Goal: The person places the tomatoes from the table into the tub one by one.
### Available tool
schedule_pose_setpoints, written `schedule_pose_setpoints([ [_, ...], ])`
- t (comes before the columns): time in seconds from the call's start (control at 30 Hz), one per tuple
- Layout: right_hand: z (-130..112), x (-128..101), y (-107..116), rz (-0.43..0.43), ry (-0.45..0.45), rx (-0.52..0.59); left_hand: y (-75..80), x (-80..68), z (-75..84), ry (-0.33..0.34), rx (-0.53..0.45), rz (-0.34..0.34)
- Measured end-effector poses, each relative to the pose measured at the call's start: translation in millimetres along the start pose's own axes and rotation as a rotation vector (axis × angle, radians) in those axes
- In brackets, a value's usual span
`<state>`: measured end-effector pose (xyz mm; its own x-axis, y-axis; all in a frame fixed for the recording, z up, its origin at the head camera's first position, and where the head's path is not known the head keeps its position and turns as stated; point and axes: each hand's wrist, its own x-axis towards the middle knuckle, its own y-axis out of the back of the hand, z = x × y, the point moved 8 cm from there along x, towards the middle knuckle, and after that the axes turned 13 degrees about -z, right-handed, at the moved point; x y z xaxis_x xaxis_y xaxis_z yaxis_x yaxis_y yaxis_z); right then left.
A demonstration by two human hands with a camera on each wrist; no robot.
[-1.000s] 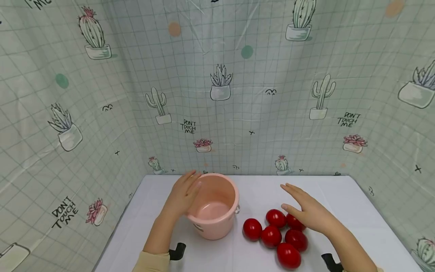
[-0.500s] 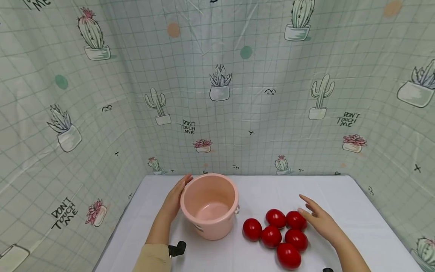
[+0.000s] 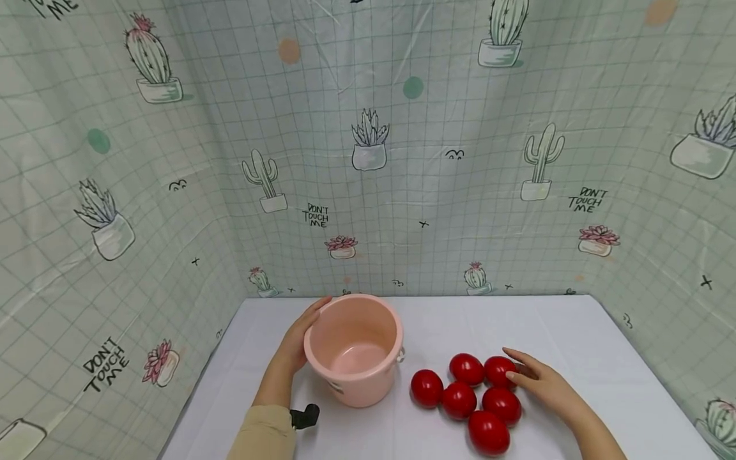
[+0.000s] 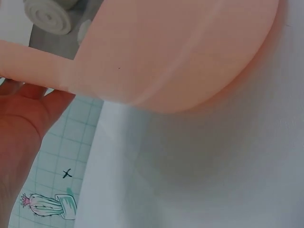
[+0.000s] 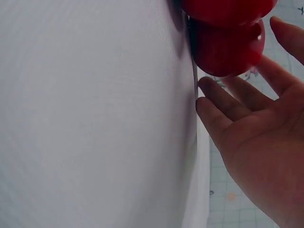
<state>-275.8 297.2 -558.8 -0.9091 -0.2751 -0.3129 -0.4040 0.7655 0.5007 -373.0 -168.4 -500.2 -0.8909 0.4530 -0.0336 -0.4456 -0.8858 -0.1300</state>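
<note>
Our right hand (image 3: 543, 383) dropped onto a red egg (image 3: 499, 372), grip open, while left hand (image 3: 299, 342) cups the pink bucket (image 3: 353, 348), also open.

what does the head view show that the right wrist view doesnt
Only the head view shows the pink bucket, the left hand resting against its outer wall, all six red balls clustered on the white table, and the cactus-print curtain.

Only the right wrist view shows the underside of the right hand: its open palm and the fingers loosely spread, close beside a ball.

Both show the right hand, the red ball nearest it, and the white table surface.
</note>
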Motion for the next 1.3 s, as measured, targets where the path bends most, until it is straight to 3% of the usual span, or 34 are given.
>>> schedule_pose_setpoints([
  [0.3,-0.3,-0.7,-3.1,-0.006,0.040,-0.025,-4.3,0.3,3.5,-0.046,-0.030,0.008],
  [0.8,-5.2,0.2,6.7,0.036,-0.016,-0.089,-3.7,0.5,4.6,-0.062,-0.046,0.043],
  [1.1,-30.4,2.3,23.3,0.054,0.031,-0.113,-4.2,1.9,2.7,-0.058,-0.056,0.047],
  [1.3,-60.7,7.8,34.4,0.067,0.110,-0.125,-2.8,2.7,-0.6,-0.064,-0.061,0.043],
])
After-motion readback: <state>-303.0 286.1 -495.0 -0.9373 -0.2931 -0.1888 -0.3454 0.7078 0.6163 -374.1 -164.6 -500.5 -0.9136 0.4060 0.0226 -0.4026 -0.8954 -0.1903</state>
